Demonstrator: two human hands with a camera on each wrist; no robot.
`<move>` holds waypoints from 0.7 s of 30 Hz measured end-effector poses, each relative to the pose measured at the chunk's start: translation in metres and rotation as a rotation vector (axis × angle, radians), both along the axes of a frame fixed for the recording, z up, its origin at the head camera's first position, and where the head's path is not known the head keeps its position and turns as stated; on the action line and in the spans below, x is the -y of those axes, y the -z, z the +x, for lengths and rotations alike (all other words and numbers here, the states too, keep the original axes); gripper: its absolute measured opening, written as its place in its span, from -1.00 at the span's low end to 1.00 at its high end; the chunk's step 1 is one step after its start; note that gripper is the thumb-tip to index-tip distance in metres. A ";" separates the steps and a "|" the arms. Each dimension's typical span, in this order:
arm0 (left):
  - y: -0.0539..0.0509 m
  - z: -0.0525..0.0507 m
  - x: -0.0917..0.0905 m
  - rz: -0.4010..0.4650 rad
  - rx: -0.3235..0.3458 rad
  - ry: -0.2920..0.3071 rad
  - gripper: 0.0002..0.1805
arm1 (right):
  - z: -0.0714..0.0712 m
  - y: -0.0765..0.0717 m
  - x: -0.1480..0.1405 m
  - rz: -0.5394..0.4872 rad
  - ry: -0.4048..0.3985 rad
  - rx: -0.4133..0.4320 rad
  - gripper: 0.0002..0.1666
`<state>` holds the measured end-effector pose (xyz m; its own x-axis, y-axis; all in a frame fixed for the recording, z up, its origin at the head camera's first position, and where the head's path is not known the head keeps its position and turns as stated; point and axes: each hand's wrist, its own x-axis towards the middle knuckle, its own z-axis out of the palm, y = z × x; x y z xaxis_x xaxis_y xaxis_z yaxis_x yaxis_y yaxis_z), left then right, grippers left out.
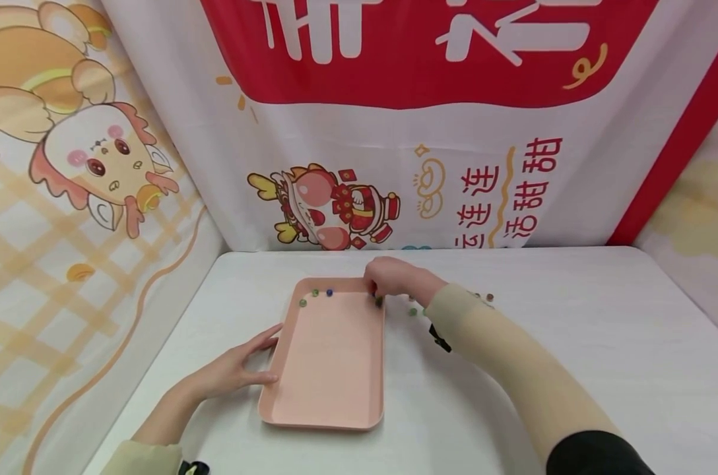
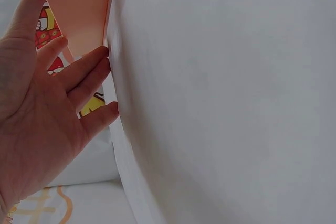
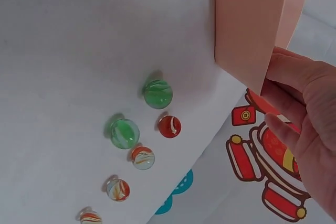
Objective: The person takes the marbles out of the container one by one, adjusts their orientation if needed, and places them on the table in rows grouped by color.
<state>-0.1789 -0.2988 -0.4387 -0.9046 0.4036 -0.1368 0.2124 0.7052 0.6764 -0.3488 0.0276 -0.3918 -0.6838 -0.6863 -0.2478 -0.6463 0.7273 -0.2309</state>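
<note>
A pink rectangular tray (image 1: 329, 369) lies on the white table. My left hand (image 1: 231, 373) touches its left side with spread, mostly straight fingers and thumb. At the far right corner, my right hand (image 1: 394, 277) reaches over the rim with bent fingers. The tray wall (image 3: 252, 30) hides their tips in the right wrist view, so whether they pinch anything is unclear. A dark marble (image 1: 379, 301) shows just below those fingers, with small spots of red and blue beside it. Along the tray's far left lie green marbles (image 1: 315, 292) and a blue marble (image 1: 329, 292).
Right of the tray, several loose glass marbles lie on the table, among them a green marble (image 3: 158, 94), a red marble (image 3: 169, 126) and an orange-streaked clear marble (image 3: 143, 157). My right sleeve (image 1: 501, 349) partly covers this group. A printed cloth (image 1: 430, 132) hangs behind the table.
</note>
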 end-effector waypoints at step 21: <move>0.000 0.000 -0.001 0.002 -0.008 -0.004 0.01 | 0.002 0.010 0.004 0.045 0.008 -0.037 -0.91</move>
<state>-0.1792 -0.2975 -0.4389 -0.9072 0.4007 -0.1285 0.2153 0.7044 0.6763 -0.3464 0.0232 -0.4020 -0.6986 -0.6695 -0.2524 -0.6478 0.7416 -0.1742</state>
